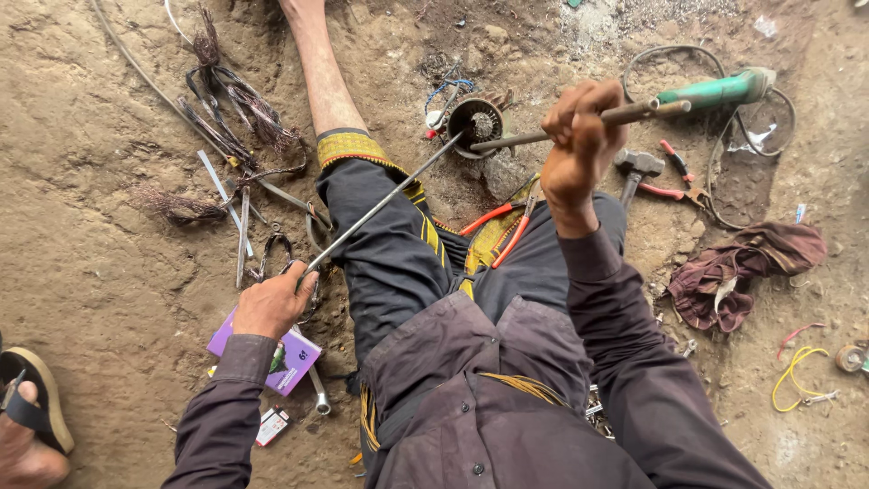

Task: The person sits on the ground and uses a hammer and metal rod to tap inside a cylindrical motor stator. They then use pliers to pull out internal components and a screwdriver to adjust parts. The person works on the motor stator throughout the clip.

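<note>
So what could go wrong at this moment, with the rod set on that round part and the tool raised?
1. The right hand holds a green-handled tool raised above the round metal part; a glancing blow could hit the bare leg beside it.
2. The left hand steadies a thin metal rod at a slant; it could skid off the part.
3. Orange-handled pliers lie loose on the lap and may slide.

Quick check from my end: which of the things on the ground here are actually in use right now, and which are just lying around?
In use:
left hand holding thin metal rod
right hand holding green-handled tool
round motor part, where the rod's tip points

Lying about:
hammer
red-handled pliers
orange-handled pliers on the lap
copper wire bundles
purple booklet
brown rag
yellow cord
</note>
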